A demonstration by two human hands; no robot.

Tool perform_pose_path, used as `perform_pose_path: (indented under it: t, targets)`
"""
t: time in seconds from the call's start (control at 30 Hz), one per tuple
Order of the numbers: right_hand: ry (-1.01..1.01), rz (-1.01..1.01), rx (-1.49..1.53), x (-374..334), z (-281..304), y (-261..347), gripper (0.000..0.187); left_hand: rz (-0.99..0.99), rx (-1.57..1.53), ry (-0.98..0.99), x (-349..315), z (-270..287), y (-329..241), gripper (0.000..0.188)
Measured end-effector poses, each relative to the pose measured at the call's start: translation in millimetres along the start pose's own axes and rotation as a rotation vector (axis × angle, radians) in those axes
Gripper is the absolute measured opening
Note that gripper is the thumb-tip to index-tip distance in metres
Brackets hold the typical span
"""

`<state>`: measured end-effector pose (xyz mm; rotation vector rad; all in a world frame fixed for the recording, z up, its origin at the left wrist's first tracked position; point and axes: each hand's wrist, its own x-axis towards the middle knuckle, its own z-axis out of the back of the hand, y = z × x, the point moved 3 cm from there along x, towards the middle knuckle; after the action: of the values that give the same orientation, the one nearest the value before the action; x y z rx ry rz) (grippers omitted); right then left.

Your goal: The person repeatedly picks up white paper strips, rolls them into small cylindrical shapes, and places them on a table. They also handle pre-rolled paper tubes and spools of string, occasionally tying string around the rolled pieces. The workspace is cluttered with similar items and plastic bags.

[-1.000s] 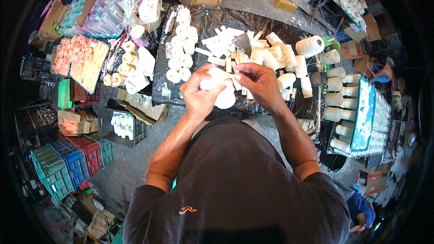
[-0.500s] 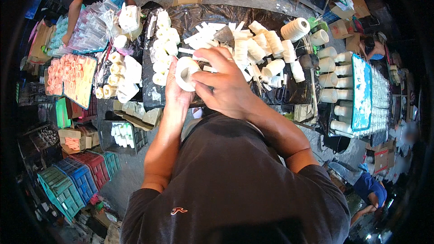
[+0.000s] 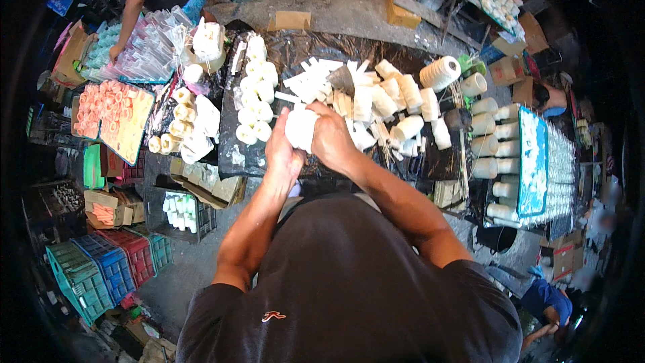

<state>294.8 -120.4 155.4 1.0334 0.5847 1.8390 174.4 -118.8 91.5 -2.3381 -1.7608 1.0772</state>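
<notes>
Over the front of a table covered in black plastic [image 3: 269,161], I hold a white, cup-shaped piece [image 3: 302,130] between both hands. My left hand [image 3: 281,150] wraps its left side and underside, and my right hand [image 3: 331,136] grips its right side. A smooth white face of it is turned up; its hollow is hidden. Just beyond my hands lies a heap of white strips [image 3: 314,75] with a dark grey cup-like piece [image 3: 341,79]. Cream ribbed cylinders [image 3: 384,101] lie to the right, and rounded white pieces [image 3: 248,98] stand in rows to the left.
A tray of pink rings [image 3: 107,109] and plastic-wrapped goods stand at left, where another person's arm [image 3: 127,27] reaches in. Pale cylinders [image 3: 484,124] and a blue-rimmed tray [image 3: 533,161] stand at right. Stacked crates [image 3: 104,269] sit on the floor at lower left.
The white piece has been turned so its opening no longer shows and a smooth face does. My right hand has moved from over its rim to its right side. The view has shifted slightly.
</notes>
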Motion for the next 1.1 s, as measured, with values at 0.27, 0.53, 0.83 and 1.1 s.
perform_pose_path:
  t: [0.27,0.53,0.83,1.1]
  targets:
    - [-0.009,-0.133,0.026,-7.7,-0.2,4.8,0.017,-0.072,-0.014,-0.082,1.1,12.7,12.4,0.028]
    - [-0.028,0.006,-0.064,-17.1,-6.3,-16.9,0.023,-0.152,0.073,-0.105,-8.8,0.0,4.6,0.024]
    - [-0.055,0.077,-0.21,-14.8,2.5,-1.5,0.026,-0.248,0.149,-0.129,-13.2,-15.1,1.2,0.027]
    - [-0.025,0.193,-0.285,-18.4,3.0,-12.2,0.025,-0.323,0.192,-0.143,-11.2,-15.9,6.3,0.037]
